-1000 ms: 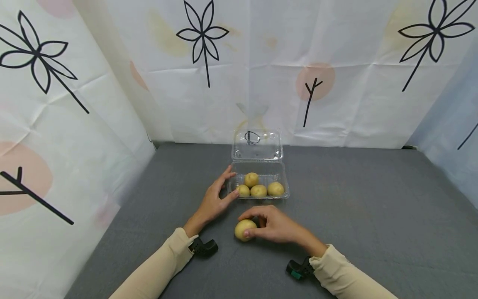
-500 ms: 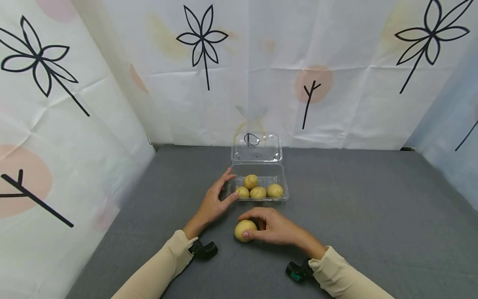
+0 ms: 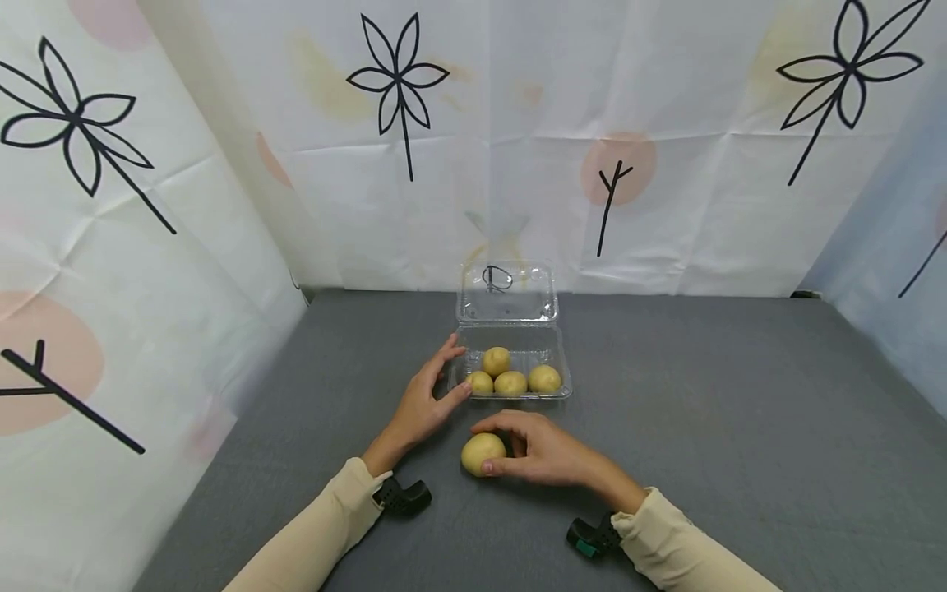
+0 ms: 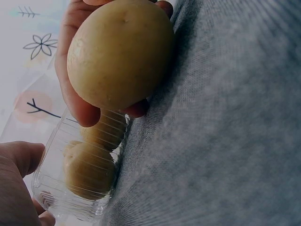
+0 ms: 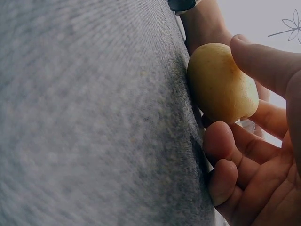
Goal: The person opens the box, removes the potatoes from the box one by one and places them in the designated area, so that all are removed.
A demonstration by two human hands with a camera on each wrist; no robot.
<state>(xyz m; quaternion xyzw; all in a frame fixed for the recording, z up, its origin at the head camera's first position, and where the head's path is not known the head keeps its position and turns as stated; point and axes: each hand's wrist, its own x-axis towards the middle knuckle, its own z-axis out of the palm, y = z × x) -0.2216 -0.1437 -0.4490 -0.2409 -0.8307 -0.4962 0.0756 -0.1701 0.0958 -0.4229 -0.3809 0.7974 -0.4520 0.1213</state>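
A yellow-skinned potato (image 3: 482, 454) rests on the grey cloth in front of the box. My right hand (image 3: 543, 448) holds it from the right, thumb on the near side and fingers curving over the far side. In the right wrist view the thumb (image 5: 263, 61) lies against the potato (image 5: 218, 82). My left hand (image 3: 429, 399) holds the left side of a clear plastic clamshell box (image 3: 543, 345), thumb at the front left corner. Several potatoes (image 3: 510, 383) lie inside the box. Its lid (image 3: 510, 296) stands raised at the back.
Grey cloth (image 3: 710, 427) covers the table. White printed curtains (image 3: 533, 107) stand behind it and along both sides. Each wrist wears a black camera mount (image 3: 405, 497).
The potato at my right hand has shifted very slightly to the left. Both hands stay nearly in place, and the head view has tilted a little.
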